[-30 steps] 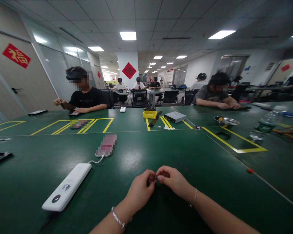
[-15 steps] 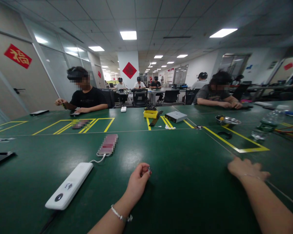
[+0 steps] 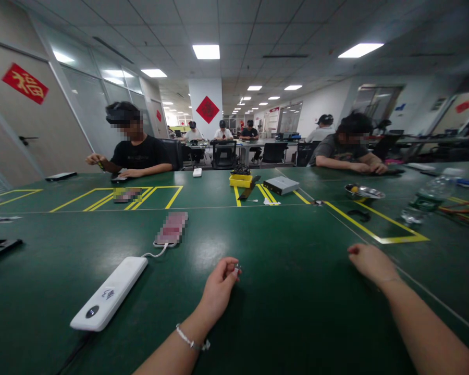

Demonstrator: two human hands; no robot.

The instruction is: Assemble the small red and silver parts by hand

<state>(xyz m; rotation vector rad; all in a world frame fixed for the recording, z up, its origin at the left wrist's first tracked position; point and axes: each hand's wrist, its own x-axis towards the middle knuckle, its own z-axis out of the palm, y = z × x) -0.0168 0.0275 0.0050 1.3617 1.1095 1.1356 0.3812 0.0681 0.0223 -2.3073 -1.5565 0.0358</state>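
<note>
My left hand (image 3: 219,285) rests on the green table (image 3: 297,291) near its front edge, fingers pinched on a small shiny metal part (image 3: 237,269). My right hand (image 3: 371,263) lies far out to the right on the table, close to a thin pale seam line. Its fingers are curled under, and what they hold, if anything, is hidden. A bracelet shows on my left wrist.
A white power bank (image 3: 109,292) is cabled to a phone (image 3: 172,229) on the left. Farther back sit a yellow box (image 3: 240,180), a grey box (image 3: 281,185), a metal bowl (image 3: 364,192) and a water bottle (image 3: 426,200). Two people work across the table.
My hands were together at the centre a second ago. The right hand swung out to the right, then drew back slightly left with fingers curled. The left hand kept the small part.
</note>
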